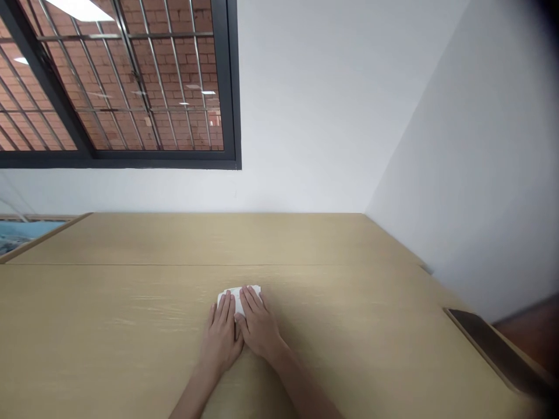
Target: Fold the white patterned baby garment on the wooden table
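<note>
White paper (238, 293), small and folded, lies on the table (131, 326) just below the frame's centre. Both hands rest flat on it, fingers straight and gripping nothing: left hand (222, 337) beside right hand (258, 326), touching. A barred window (131, 87) fills the upper left.

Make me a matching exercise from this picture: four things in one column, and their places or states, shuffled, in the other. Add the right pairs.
Things:
1. left hand
2. white folded paper
3. window
4. table

Places or states:
A. on the wall, top left, brick behind it
B. light wood, under everything
C. flat, fingers on the paper, beside the right hand
D. partly hidden under the fingertips

Pairs: 1-C, 2-D, 3-A, 4-B
</note>
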`<state>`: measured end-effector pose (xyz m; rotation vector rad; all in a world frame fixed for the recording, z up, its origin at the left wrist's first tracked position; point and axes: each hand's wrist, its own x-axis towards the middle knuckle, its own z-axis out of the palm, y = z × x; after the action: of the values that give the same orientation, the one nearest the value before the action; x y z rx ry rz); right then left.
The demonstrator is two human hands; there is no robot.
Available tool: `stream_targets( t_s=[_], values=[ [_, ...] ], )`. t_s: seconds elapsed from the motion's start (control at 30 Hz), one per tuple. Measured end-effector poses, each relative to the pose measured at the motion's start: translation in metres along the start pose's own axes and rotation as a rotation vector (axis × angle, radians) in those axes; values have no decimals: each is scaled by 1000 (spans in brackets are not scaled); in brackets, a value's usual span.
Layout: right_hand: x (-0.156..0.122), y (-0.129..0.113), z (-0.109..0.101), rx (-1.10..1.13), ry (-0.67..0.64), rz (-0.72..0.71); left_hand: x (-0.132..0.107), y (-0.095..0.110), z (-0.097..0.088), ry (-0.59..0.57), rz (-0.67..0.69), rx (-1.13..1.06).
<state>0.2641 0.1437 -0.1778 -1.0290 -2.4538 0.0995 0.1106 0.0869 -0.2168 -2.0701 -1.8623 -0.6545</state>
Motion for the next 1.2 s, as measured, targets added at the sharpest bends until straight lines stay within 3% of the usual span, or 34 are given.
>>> stream_targets(
  t_s=[0.13, 0.4, 0.63, 0.77, 0.9, 0.97, 1.1, 1.2],
  values=[
    [0, 2, -1, 9, -29, 28, 2, -3, -1, -7, 5, -20],
    [2, 20, -32, 236, -153, -27, 16, -22, 0, -34, 41, -188],
    [4, 31, -22, 315, -45, -65, 28, -29, 0, -40, -13, -330],
    [8, 33, -19, 413, 131, -29, 32, -23, -24, -5, -106, -464],
    [10, 34, -21, 646, 274, 164, 31, -7, -56, 10, -241, -637],
    [9, 36, -24, 851, 225, 230, 29, 1, -64, 0, -327, -756],
    [6, 44, -35, 1205, 1, 195, 22, 11, -63, -41, -503, -971],
    [5, 52, -36, 1266, 20, 260, 9, 16, -54, -35, -598, -1070]
  ],
)
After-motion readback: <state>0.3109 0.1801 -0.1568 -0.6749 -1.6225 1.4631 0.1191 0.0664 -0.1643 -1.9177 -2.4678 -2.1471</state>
